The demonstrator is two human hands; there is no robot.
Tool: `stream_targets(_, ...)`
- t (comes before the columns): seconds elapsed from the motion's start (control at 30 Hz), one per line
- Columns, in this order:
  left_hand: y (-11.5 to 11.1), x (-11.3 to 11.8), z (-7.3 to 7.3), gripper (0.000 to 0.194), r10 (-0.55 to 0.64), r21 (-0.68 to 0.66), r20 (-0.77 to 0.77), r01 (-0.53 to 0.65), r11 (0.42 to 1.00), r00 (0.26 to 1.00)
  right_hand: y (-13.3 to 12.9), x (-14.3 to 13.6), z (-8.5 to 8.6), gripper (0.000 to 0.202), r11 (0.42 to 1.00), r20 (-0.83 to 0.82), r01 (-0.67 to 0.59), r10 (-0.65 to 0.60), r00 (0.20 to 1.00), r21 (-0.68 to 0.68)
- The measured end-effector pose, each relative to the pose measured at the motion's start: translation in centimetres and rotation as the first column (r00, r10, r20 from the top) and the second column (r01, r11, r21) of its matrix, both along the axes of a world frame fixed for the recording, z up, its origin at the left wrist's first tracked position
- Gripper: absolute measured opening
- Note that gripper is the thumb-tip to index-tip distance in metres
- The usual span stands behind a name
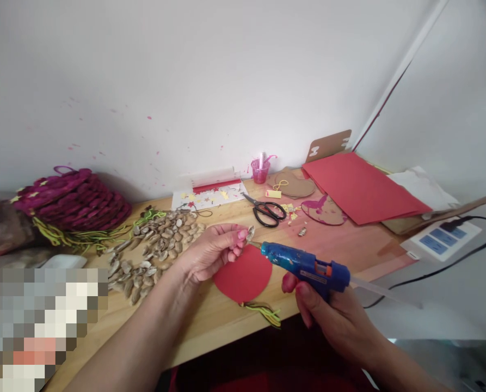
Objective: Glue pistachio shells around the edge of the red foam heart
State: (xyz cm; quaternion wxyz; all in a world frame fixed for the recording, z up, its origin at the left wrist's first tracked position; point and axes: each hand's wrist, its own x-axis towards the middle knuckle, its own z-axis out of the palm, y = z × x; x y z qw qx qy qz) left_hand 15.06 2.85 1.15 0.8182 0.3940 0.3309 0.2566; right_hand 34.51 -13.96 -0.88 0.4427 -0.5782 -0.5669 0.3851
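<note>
Between thumb and fingers, my left hand pinches a nut shell, which looks like half a peanut shell. My right hand grips a blue glue gun by its handle, its nozzle pointing left and close to the shell. A clear glue stick juts from the back of the gun. Beneath my left hand lies a red round card with a yellow-green and dark tassel at its lower edge. Many loose peanut shells are spread to the left of it.
Black scissors lie behind the card, near a pink cup. Red sheets and cardboard pieces are at the right. A power strip with a black cord sits at the right edge. Purple shell-covered crafts stand at the left.
</note>
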Motion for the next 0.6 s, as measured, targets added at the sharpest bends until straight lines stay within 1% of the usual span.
stream_targets(0.13,0.07,-0.02,-0.13,0.032,-0.002,0.003,0.0,0.002,1.0,1.0,0.17,-0.18,-0.09,0.03,1.0,-0.033,0.009,-0.009,0.999,0.017)
stream_targets(0.23,0.08,-0.04,-0.19,0.031,-0.004,0.009,0.002,0.004,1.0,1.0,0.19,-0.15,-0.15,0.032,0.999,-0.023,-0.001,0.002,1.0,0.035)
stream_targets(0.43,0.01,-0.09,-0.07,0.029,-0.012,0.02,-0.001,0.012,1.0,1.0,0.03,-0.06,-0.28,0.029,1.0,-0.015,0.011,-0.011,1.0,0.016)
stream_targets(0.6,0.01,-0.06,0.02,0.031,-0.005,0.009,-0.002,0.005,1.0,1.0,0.17,-0.06,-0.36,0.026,0.999,-0.02,0.01,-0.009,1.0,0.043)
